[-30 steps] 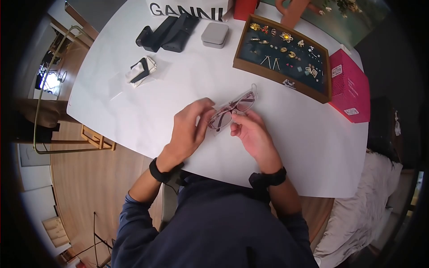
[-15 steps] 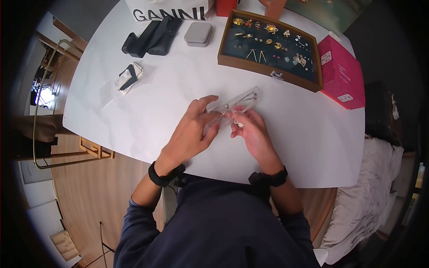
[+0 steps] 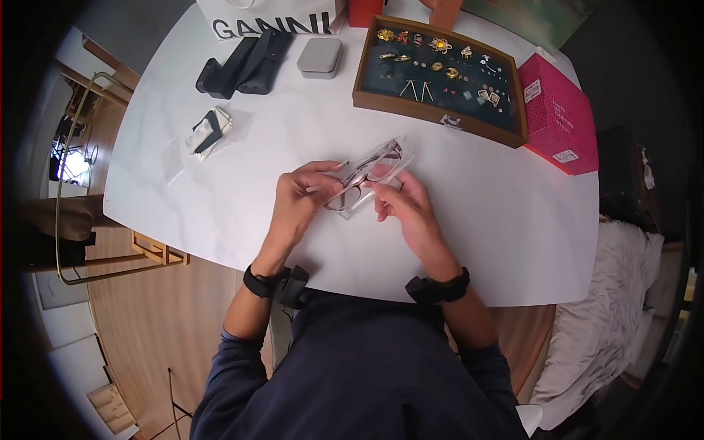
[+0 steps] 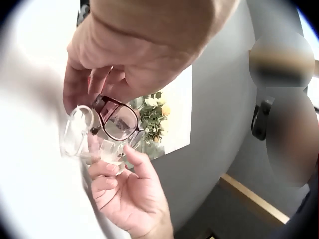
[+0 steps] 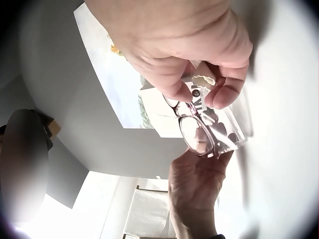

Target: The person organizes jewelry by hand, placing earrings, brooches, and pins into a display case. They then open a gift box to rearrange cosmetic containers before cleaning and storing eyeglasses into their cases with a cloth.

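Dark red-framed glasses (image 3: pixel 364 176) with a clear plastic sleeve or case (image 3: pixel 345 211) around or behind them are held above the white table; whether they lie inside it cannot be told. The left hand (image 3: pixel 297 202) pinches their left end. At the lower right side, the right hand (image 3: pixel 412 213) grips with thumb and fingers. In the left wrist view one lens of the glasses (image 4: pixel 119 122) shows between both hands. From the right wrist, the glasses (image 5: pixel 197 134) appear below the right hand's fingertips, with the left hand (image 5: pixel 197 184) beyond.
A jewellery tray (image 3: pixel 440 117), a pink box (image 3: pixel 561 117), a grey case (image 3: pixel 320 59), black cases (image 3: pixel 246 66) and a paper bag (image 3: pixel 279 18) stand along the back of the table (image 3: pixel 513 220). Folded cloths (image 3: pixel 209 133) lie on clear plastic at the left.
The glasses and plastic have tilted, so the lenses face the head camera again. The left hand has drawn back leftward and its fingers have closed more on the end. The head view has shifted slightly.
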{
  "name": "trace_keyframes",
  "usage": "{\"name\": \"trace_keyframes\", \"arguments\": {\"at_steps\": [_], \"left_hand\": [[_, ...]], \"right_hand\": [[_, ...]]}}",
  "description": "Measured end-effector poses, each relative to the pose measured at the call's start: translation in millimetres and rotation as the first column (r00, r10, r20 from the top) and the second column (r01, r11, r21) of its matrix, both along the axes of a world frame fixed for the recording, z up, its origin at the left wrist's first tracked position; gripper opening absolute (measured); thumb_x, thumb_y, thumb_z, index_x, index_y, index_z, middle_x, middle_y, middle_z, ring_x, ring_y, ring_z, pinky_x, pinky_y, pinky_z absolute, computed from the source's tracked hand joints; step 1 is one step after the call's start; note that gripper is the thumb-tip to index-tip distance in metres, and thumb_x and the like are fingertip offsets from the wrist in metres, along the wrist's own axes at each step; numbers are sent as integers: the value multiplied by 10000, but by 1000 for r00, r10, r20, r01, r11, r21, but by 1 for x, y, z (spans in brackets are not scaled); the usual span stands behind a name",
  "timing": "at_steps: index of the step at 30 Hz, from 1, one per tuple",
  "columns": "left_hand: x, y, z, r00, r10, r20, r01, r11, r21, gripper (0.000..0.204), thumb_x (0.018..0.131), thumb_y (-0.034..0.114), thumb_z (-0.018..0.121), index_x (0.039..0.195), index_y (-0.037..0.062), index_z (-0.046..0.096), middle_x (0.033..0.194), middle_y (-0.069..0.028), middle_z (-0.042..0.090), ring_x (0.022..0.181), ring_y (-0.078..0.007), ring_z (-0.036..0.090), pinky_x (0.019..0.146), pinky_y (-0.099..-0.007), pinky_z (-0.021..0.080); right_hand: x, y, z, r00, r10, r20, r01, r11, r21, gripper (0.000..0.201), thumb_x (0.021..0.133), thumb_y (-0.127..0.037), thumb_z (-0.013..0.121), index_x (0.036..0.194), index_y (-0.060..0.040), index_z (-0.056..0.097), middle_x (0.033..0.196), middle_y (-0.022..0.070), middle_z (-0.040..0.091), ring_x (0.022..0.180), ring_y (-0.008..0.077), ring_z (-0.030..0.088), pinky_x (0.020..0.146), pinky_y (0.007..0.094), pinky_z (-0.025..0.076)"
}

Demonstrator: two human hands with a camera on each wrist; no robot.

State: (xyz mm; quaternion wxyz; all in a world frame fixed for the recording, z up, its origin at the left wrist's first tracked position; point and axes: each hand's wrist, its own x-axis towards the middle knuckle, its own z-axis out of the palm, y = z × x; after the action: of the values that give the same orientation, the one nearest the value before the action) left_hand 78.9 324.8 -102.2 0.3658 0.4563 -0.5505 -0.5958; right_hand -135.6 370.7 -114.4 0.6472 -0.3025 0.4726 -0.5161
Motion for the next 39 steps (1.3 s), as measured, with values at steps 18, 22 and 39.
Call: {"name": "trace_keyframes", "arguments": {"at_steps": [18,22,39], "left_hand": [[-4,32,23,802,-5,-597,299,869,395,412,1057,105,509,1451,-17,502,1009,-92,668,810,-152,635,721,-278,543],[-29,41,18,791,59,-609,252,875,413,411,1068,161,494,1436,-20,510,909,-48,599,756,-134,576,667,-256,505],[-65,43,27,784,339,-520,39,809,586,387,1046,132,424,1389,-4,543,919,-17,614,755,-88,571,655,-237,504]], "right_hand": [[-80,14,23,815,-208,-541,147,977,-154,464,1012,-91,549,1463,-25,462,1010,46,698,768,96,587,691,273,480],[-41,19,58,794,-274,-543,113,944,-310,292,1061,-100,453,1323,-2,539,964,120,716,813,162,658,731,317,512],[33,50,47,494,-450,-744,-370,666,-648,308,818,48,680,1113,-37,704,1007,100,635,887,283,668,756,383,569]]}}
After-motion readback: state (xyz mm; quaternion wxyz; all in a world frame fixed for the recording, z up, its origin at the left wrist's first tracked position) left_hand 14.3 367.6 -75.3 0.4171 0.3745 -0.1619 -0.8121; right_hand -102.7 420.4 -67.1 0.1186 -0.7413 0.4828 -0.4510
